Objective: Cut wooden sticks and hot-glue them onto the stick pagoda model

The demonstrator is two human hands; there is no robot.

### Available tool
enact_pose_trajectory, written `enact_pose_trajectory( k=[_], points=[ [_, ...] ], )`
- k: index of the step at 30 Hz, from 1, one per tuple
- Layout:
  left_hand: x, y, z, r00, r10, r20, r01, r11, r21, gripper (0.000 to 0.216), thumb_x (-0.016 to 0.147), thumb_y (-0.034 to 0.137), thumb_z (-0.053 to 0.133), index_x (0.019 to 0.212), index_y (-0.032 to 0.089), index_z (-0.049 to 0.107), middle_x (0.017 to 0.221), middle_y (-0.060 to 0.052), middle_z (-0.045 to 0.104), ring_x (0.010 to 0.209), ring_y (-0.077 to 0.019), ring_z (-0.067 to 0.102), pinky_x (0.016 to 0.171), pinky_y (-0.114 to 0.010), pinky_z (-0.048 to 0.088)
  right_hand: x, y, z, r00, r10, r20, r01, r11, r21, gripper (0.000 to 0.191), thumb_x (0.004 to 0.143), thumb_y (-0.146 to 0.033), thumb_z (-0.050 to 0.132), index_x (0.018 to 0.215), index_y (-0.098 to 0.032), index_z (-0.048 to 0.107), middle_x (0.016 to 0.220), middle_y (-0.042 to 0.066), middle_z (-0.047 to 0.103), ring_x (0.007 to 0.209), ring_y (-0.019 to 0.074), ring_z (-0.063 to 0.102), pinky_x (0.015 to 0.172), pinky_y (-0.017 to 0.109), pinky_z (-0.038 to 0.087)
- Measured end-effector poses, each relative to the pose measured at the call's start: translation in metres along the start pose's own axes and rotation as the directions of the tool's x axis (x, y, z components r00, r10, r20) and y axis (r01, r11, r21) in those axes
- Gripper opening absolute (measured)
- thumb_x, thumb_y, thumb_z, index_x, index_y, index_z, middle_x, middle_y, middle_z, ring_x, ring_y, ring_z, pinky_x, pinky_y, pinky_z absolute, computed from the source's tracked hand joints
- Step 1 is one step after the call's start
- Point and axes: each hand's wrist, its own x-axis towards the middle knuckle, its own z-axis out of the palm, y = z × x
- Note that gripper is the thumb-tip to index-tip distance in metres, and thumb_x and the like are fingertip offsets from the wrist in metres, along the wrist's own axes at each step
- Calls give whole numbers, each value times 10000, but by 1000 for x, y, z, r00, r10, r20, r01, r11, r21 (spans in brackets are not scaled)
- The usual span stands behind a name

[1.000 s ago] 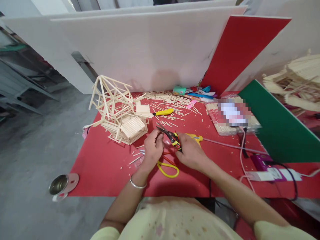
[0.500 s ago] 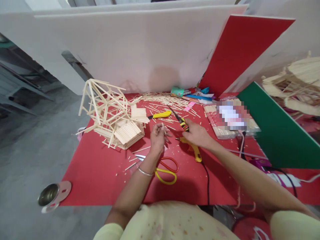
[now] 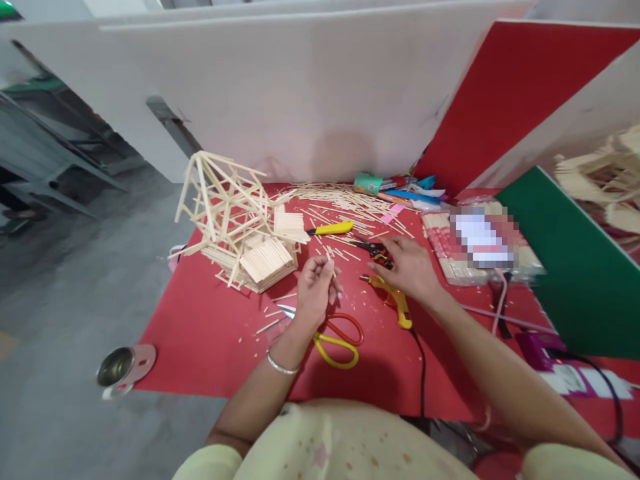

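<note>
My left hand (image 3: 315,290) pinches a short wooden stick (image 3: 330,255) between thumb and fingertips, in front of the stick model. Over the black-and-yellow pliers (image 3: 371,247) is my right hand (image 3: 413,268), its fingers apart and touching or just above the handles. The pliers lie low over the red tabletop. A yellow glue gun (image 3: 399,303) rests just below that hand, its cord running to the table's front edge. Beside my left wrist are scissors (image 3: 336,350) with one red and one yellow handle loop. The stick model (image 3: 235,220) stands to the left.
Loose sticks (image 3: 333,198) and a yellow cutter (image 3: 335,229) lie behind my hands. Packed sticks (image 3: 443,257) with a blurred phone on top are at right, before a green board (image 3: 575,267). A mug (image 3: 127,367) stands at the front left corner. White panels (image 3: 280,100) close off the back.
The pliers have come down from an upright slant in my right hand to lie flatter, and its fingers have spread. My left hand still holds the stick. The view has shifted slightly.
</note>
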Motion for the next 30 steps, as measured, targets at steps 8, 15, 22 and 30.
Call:
enact_pose_trajectory(
  k=[8,15,22,30],
  points=[
    [-53,39,-28,979,-166,-122,129,955,-266,412,685,343,900,876,194,567,524,112,442,382,-19,343,362,-137,209,-61,-131,-4,958,-181,-222,265,852,452,184,940,-361,640,1033,-224,719,976,63,769,898,197,708,832,322,549],
    [-74,63,-55,975,-128,-180,67,948,-312,412,675,327,906,805,181,543,523,102,449,410,-16,361,397,-133,257,-66,-175,20,888,-289,-357,422,820,387,184,963,-234,603,1085,-248,739,1008,45,788,923,181,717,887,319,547],
    [-68,74,-88,946,-56,-319,-41,957,-288,379,707,388,861,818,162,578,655,54,588,426,-7,395,387,-144,264,-42,-211,30,871,-235,-432,389,867,313,153,954,-266,612,1030,-237,742,949,60,780,885,202,697,844,335,530],
    [-47,74,-118,903,66,-425,-160,969,-190,327,732,343,834,938,160,659,674,53,606,421,-13,429,376,-151,246,-16,-236,38,885,-251,-392,371,889,269,166,974,-263,573,982,-227,735,951,61,778,913,199,693,850,329,503]
  ],
)
